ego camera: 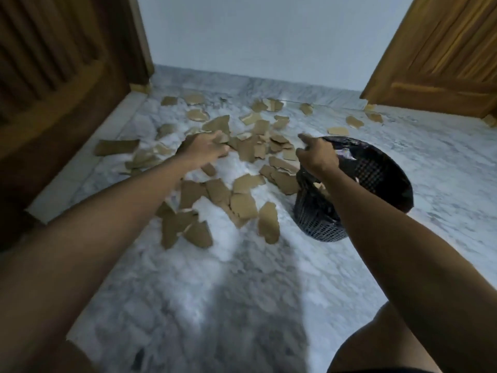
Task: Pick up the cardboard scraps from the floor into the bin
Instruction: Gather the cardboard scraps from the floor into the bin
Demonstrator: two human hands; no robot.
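Several torn brown cardboard scraps (243,205) lie scattered over the white marble floor (242,278). A black mesh bin (376,189) lined with a black bag stands at the right, tilted toward me, with a few scraps inside. My left hand (204,149) reaches out over the middle of the pile, fingers curled down onto a scrap; the blur hides whether it grips it. My right hand (317,154) rests on the bin's near-left rim, fingers closed around the rim and bag.
A dark wooden door (53,76) stands at the left and a lighter wooden door (443,49) at the right, with a pale wall behind. More scraps (355,121) lie far right near the door. My knee (382,345) shows at the lower right.
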